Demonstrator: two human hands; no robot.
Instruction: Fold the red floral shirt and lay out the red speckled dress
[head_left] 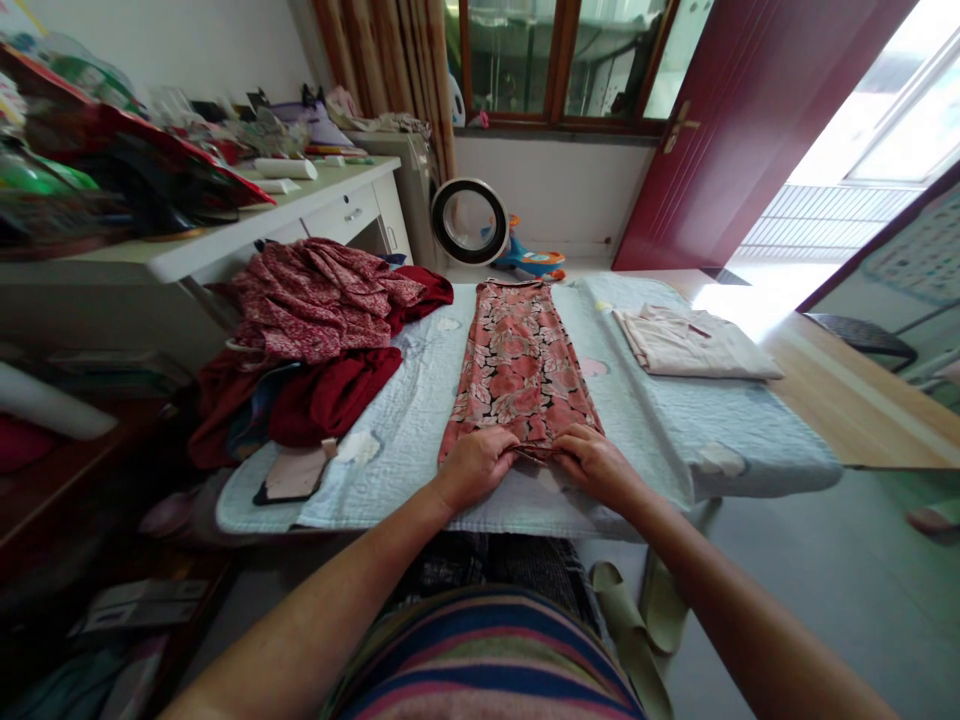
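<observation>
A floral garment, pinkish red with black and cream leaves, lies lengthwise on a pale blue quilted cover; its exact kind I cannot tell. My left hand pinches the near edge of the garment at its left side. Closed on the same edge, a little to the right, is my right hand. Between the two hands the hem is gathered slightly and lifted at the front. The fingertips are partly hidden by the cloth.
Left of the garment sits a heap of crumpled red clothes, with a phone-like flat object in front. A folded cream garment lies at the right. Behind are a washing machine with its round door open and a cluttered desk.
</observation>
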